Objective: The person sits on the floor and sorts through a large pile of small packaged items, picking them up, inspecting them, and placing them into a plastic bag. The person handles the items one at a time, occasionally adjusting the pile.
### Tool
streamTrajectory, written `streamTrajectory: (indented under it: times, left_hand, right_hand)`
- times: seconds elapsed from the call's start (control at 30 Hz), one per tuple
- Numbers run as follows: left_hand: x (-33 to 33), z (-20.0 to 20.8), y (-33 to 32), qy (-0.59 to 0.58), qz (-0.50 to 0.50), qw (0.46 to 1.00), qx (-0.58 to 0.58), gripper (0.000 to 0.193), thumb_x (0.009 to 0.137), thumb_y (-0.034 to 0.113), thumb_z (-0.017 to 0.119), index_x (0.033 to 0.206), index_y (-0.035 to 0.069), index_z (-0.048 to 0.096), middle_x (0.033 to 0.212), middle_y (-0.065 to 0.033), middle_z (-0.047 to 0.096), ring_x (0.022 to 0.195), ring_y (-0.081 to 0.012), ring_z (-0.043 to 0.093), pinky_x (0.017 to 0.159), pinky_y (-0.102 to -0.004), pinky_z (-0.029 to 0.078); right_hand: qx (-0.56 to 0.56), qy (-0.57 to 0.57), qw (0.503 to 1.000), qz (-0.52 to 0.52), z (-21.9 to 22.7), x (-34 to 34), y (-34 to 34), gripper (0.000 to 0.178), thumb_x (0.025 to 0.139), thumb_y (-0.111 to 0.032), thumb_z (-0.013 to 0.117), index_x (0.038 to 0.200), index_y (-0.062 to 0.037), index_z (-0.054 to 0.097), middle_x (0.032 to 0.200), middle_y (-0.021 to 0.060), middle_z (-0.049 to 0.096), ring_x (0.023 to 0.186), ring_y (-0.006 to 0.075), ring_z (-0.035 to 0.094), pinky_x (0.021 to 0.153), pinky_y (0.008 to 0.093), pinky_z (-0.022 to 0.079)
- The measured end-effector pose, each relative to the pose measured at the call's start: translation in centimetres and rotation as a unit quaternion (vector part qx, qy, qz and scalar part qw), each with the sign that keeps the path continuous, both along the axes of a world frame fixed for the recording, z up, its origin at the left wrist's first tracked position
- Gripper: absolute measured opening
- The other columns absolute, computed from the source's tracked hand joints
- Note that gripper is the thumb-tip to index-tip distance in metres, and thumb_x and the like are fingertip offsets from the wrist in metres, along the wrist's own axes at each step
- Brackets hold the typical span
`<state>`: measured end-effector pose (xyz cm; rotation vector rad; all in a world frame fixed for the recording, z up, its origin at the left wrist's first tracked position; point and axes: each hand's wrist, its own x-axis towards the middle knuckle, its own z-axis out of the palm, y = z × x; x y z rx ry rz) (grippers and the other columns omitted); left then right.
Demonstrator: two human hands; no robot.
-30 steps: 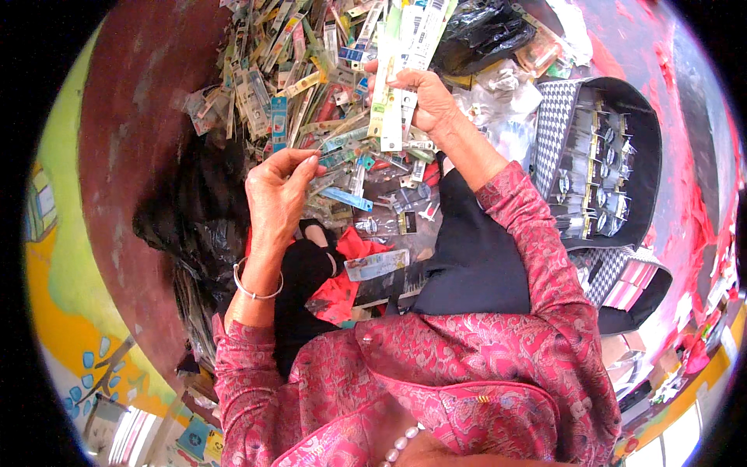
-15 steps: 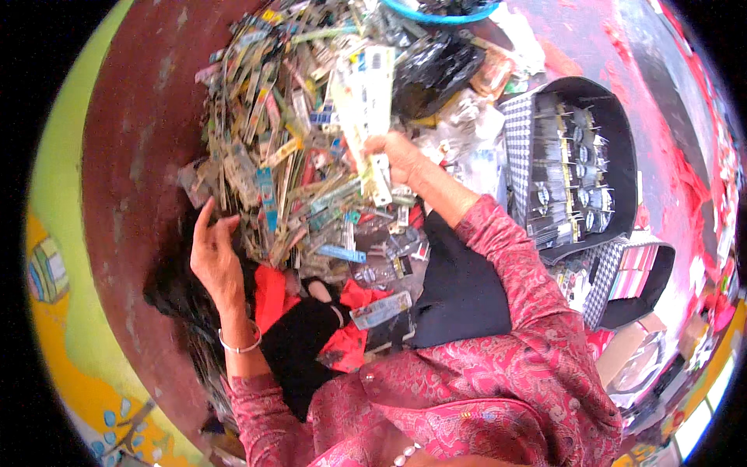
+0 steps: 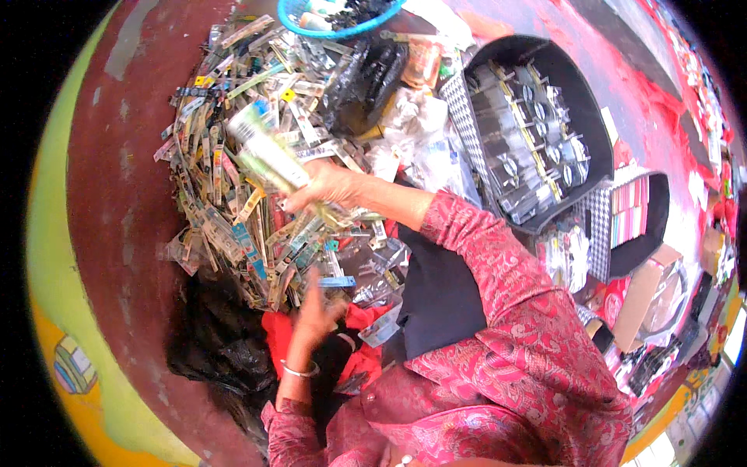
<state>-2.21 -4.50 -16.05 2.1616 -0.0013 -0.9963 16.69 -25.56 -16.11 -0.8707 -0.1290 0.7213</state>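
Note:
A long, slim, pale package [image 3: 268, 152], blurred by motion, is gripped at its near end by my right hand [image 3: 327, 187]. It slants up and left over a big heap of slim packages [image 3: 226, 179] in white, yellow and blue. My left hand [image 3: 313, 317], also smeared, hovers at the heap's near edge with its index finger stretched out and thumb apart. I see nothing held in it. Beneath and beside it lie a red cloth [image 3: 278, 331] and a small flat packet [image 3: 381, 327].
At the right stand a black-lined checked box [image 3: 537, 48] of clear packets and a smaller checked box [image 3: 599, 233] with striped cards. A blue basket [image 3: 342, 33] sits at the far side, near a black plastic bag [image 3: 385, 62]. Another black bag [image 3: 218, 335] lies at the left.
The view has shifted. My right hand has swung the package left, tilting it over the heap. My left hand has moved right, from the heap's left side to its near edge.

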Motion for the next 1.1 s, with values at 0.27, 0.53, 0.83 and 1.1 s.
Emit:
streamTrajectory:
  times: [0.27,0.53,0.83,1.1]
  left_hand:
    - [10.4,3.6,-4.2,0.129,0.505,0.763,-0.383,0.033,0.084,0.024,0.052,0.107,0.000,0.050,0.103,-0.0091,0.055,0.097,-0.0208,0.052,0.084,-0.0343,0.041]
    - [12.1,4.4,-2.5,0.048,0.595,0.717,-0.359,0.025,0.067,0.018,0.061,0.082,-0.002,0.057,0.094,-0.0154,0.059,0.091,-0.0268,0.054,0.084,-0.0398,0.042]
    - [8.0,12.2,-0.5,0.179,0.550,0.666,-0.471,0.044,0.079,0.014,0.055,0.117,-0.002,0.041,0.071,-0.0017,0.039,0.059,-0.0112,0.037,0.055,-0.0241,0.037]
    - [4.8,18.2,-2.5,0.114,0.521,0.610,-0.587,0.061,0.061,0.001,0.054,0.119,0.000,0.034,0.088,-0.0073,0.041,0.065,-0.0115,0.040,0.061,-0.0233,0.039]
  right_hand:
    - [-0.345,-0.277,0.896,0.046,1.4,-5.8,5.6,0.035,0.057,-0.022,0.062,0.079,0.0053,0.059,0.074,0.0237,0.059,0.073,0.0345,0.060,0.065,0.0408,0.048]
    - [-0.173,-0.307,0.923,0.157,1.1,-1.6,0.7,0.051,0.067,-0.045,0.060,0.087,0.0020,0.058,0.081,0.0167,0.061,0.072,0.0295,0.058,0.066,0.0388,0.045]
    - [-0.843,-0.275,0.438,-0.145,-10.8,4.5,-12.7,0.027,0.071,-0.011,0.056,0.094,-0.0002,0.049,0.081,0.0138,0.056,0.065,0.0261,0.061,0.050,0.0324,0.050]
    - [-0.525,-0.199,0.789,-0.248,-4.8,5.3,-16.1,0.018,0.066,-0.017,0.059,0.078,-0.0038,0.062,0.073,0.0066,0.059,0.065,0.0165,0.056,0.059,0.0311,0.044]
